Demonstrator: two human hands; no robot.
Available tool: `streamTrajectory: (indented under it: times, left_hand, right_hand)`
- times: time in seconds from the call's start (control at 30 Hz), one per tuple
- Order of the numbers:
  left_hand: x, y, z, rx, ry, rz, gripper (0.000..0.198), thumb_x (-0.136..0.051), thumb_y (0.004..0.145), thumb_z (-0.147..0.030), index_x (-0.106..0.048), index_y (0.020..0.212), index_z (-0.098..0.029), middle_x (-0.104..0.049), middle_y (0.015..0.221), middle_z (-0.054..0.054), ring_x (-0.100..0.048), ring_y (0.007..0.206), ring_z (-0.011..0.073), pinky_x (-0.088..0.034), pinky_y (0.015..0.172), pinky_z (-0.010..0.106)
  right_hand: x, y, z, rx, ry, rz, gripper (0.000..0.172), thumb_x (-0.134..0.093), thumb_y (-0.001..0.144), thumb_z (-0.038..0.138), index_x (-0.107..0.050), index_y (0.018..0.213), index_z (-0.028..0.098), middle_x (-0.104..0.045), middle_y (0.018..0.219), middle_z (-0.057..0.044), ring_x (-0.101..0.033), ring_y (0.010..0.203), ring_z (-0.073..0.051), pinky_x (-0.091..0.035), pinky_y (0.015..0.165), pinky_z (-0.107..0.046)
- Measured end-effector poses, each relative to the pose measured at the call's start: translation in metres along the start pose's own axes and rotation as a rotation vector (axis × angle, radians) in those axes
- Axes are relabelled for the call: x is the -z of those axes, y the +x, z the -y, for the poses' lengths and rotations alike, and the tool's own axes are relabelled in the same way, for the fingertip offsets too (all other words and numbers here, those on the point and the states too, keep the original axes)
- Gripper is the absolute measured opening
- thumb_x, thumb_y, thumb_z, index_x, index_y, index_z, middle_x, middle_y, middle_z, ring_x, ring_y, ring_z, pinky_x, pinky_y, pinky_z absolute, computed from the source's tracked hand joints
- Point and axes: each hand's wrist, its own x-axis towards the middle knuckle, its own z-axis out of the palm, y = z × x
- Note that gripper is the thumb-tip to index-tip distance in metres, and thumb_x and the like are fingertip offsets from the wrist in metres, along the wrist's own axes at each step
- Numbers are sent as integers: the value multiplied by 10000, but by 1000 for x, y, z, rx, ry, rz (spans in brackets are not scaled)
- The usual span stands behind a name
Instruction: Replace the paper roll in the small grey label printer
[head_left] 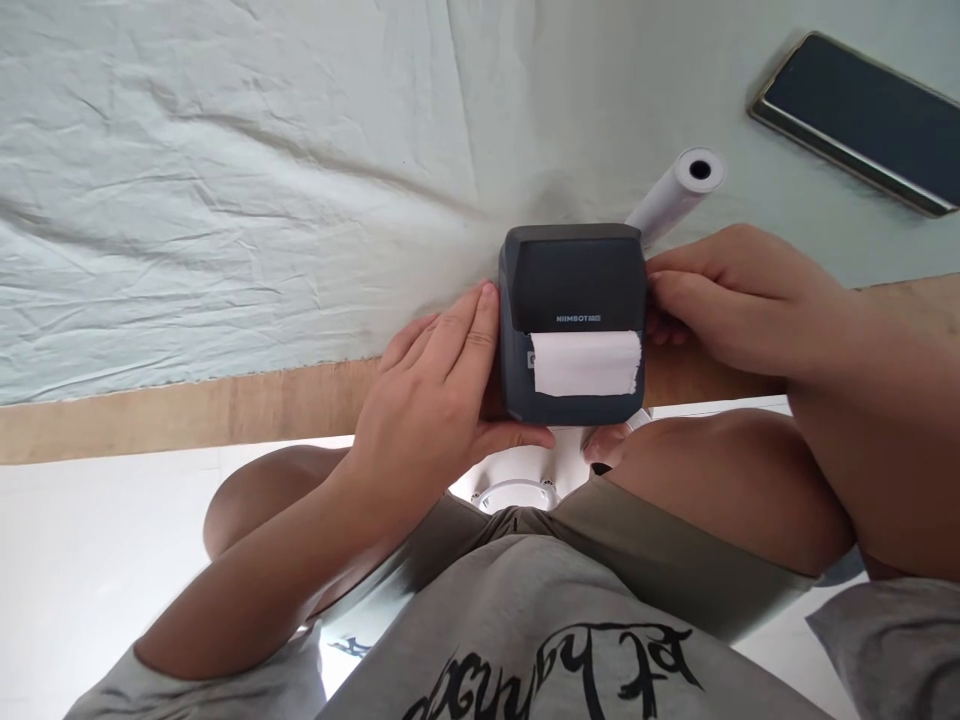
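Note:
A dark NIIMBOT label printer point(576, 280) is held at the table's front edge, its lid down. A strip of white paper point(587, 363) with a ragged right end sticks out of its slot. My left hand point(435, 390) grips the printer's left side, fingers along the wall and thumb under the near edge. On the opposite side, my right hand point(724, 295) has its fingers curled in, with thumb and forefinger against the printer's right wall; the other fingertips are partly hidden. Just behind the printer's far right corner lies a white paper roll point(675, 192) with a dark core.
A phone point(862, 120) with a dark screen lies at the far right. Creased pale cloth point(262, 180) covers the table, leaving a bare wooden strip point(187, 413) along the front edge. My legs are just below that edge.

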Motion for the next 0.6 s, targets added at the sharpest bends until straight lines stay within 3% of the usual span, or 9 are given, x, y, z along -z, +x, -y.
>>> streamTrajectory:
  times: [0.1,0.3,0.43,0.6]
  left_hand:
    - [0,3,1,23,-31,21,1037,-738,1042,-840,-457,1807,-199,-631,1765,220,-665,1596,440,-523,1374,574]
    - [3,8,-2,47,-63,38,1212,-965,833,-838,-528,1784,-227,-649,1754,199,-687,1560,469,-540,1364,637]
    - [2,8,-2,37,-16,-4,1211,-1042,796,-752,-566,1754,-185,-684,1714,209,-722,1520,452,-545,1369,591]
    - [-3,8,0,4,3,-22,1183,-1025,813,-763,-590,1727,-152,-705,1690,208,-745,1500,432,-574,1339,579]
  right_hand:
    - [-2,1,1,-28,-38,-10,361,-464,956,363,-601,659,210,-593,637,-36,-533,693,-161,-425,707,-341]
    - [-8,-1,6,-71,-83,-32,377,-455,1028,253,-567,674,190,-578,677,-49,-523,748,-164,-397,737,-347]
    - [-9,-4,12,-96,-90,-45,388,-452,1048,240,-561,679,187,-591,682,-42,-525,746,-153,-384,742,-331]
    - [-13,-4,14,-107,-98,-84,369,-462,1013,226,-568,662,186,-618,681,-40,-545,732,-155,-378,711,-315]
